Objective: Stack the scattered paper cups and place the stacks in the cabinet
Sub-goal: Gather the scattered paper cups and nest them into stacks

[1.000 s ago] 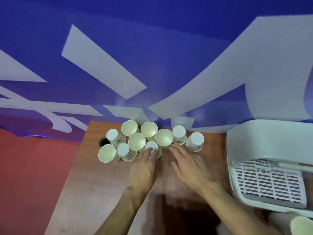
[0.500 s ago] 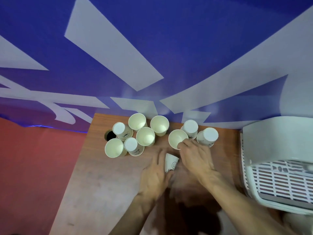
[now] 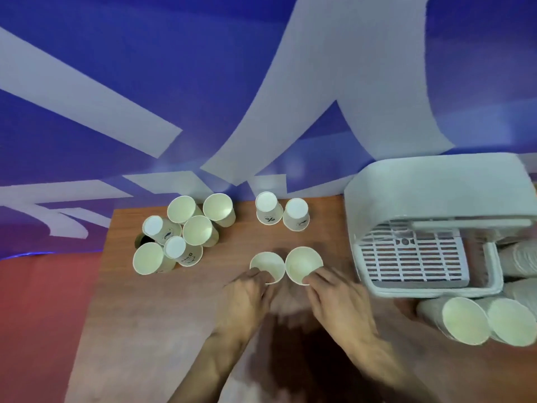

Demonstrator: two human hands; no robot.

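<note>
On the table [image 3: 162,315], two upright cream cups [image 3: 302,261], clamped in left grip [image 3: 247,296], right grip [image 3: 338,301].

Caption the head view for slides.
Left hand grips the left cup, right hand the right cup, both upright on the table.

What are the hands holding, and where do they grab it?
Left hand grips the left cup by its near rim; right hand grips the right cup likewise.
</note>
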